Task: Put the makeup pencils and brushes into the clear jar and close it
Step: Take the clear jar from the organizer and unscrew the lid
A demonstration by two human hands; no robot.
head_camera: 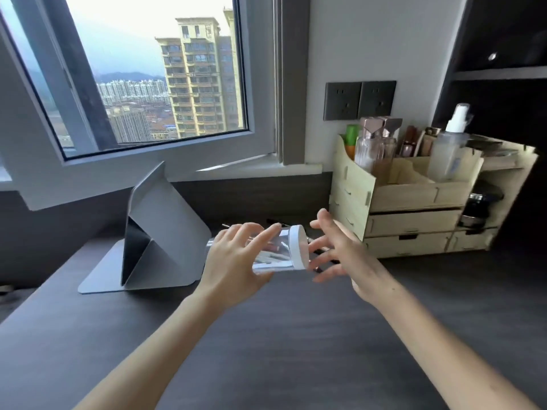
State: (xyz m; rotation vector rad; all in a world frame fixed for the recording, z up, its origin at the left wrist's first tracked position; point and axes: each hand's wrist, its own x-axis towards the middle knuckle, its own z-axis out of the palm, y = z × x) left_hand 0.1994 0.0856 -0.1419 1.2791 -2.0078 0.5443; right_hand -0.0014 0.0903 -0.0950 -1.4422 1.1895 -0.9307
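We see the left hand [233, 261] with its fingers wrapped around the clear jar [278, 255], held on its side above the worktop [296, 335] near the back edge. Its white lid [299, 247] is on, pencils lie inside. The right hand [340, 253] is beside the lid, fingers spread.

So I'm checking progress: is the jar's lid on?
On: the white lid caps the clear jar, which lies tipped sideways.
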